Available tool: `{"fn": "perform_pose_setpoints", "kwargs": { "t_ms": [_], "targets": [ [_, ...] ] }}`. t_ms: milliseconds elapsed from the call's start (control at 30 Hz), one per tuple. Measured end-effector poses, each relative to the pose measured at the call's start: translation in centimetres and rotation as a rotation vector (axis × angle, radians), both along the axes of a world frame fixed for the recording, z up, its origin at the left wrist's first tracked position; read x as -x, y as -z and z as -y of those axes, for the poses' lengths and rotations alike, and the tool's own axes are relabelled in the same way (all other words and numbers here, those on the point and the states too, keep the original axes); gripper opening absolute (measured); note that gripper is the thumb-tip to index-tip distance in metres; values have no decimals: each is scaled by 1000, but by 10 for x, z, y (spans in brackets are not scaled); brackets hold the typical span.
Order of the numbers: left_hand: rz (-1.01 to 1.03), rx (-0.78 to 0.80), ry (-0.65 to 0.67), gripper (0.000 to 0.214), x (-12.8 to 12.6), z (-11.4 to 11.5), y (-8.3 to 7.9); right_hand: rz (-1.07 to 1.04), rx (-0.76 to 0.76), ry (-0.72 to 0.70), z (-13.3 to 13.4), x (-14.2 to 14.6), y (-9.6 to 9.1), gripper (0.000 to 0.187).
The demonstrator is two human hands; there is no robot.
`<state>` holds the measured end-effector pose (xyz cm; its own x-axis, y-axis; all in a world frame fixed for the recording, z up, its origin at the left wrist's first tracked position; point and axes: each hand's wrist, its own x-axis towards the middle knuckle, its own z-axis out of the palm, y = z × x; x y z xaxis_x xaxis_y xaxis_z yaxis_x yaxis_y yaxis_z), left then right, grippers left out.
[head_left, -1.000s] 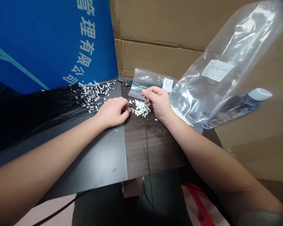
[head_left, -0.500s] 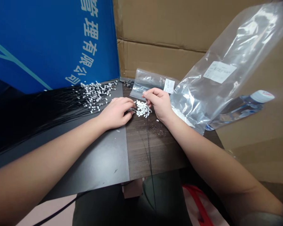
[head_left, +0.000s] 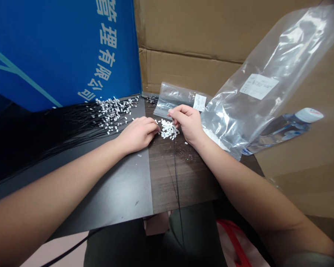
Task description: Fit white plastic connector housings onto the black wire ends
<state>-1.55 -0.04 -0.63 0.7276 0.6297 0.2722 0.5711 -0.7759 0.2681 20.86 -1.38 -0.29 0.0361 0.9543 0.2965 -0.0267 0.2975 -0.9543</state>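
So, my right hand (head_left: pixel 189 124) pinches a black cord (head_left: pixel 177 178) running towards me, with the white pieces (head_left: pixel 167 131) just below those fingertips and rightward of my left hand (head_left: pixel 139 134), whose curled fingers' grip I can't tell.

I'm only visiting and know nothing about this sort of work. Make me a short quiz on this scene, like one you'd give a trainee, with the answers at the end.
1. True or false: the right hand pinches a thin dark cord.
2. Which colour is the cap on the bottle?
A) green
B) mostly white
C) black
3. Fill in the blank, as seen in the picture: the left hand is at the ____ edge of the pile of small white pieces.

Key: 1. True. 2. B. 3. Left.
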Motion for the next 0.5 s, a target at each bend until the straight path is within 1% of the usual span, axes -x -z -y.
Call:
{"fn": "perform_pose_setpoints", "kwargs": {
  "t_ms": [500],
  "targets": [
    [-13,-27,-8,28,-1,-1,2,9,-20,-13,4,3,-4,26]
  ]
}}
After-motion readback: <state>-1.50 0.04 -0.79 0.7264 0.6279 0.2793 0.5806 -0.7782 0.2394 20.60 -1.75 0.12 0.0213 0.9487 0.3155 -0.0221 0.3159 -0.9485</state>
